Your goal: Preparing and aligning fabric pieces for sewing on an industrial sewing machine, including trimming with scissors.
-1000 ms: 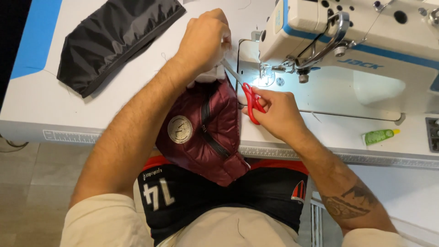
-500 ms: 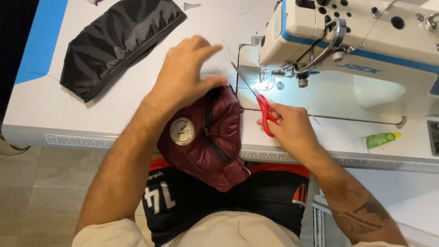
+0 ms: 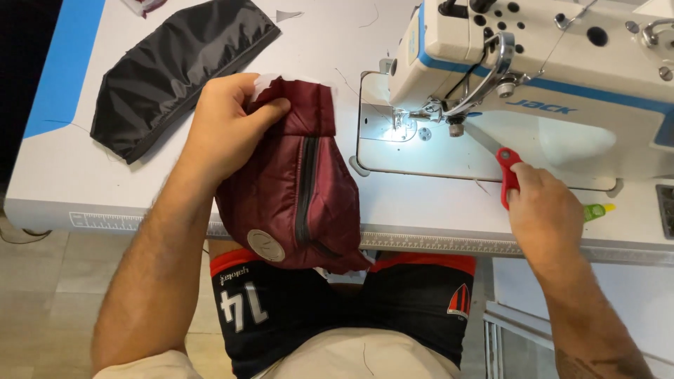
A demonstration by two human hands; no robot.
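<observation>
A quilted maroon fabric piece with a dark zipper and round grey patch (image 3: 295,196) was held over the white tabletop (image 3: 56,175) edge, its top hem clenched in the fingers of the left hand (image 3: 228,126). The red-handled thread snips (image 3: 507,172) were grasped in the right hand (image 3: 547,214) fingers, near the white sewing machine (image 3: 533,63). Farther left, a black folded fabric piece (image 3: 175,63) was laid flat.
</observation>
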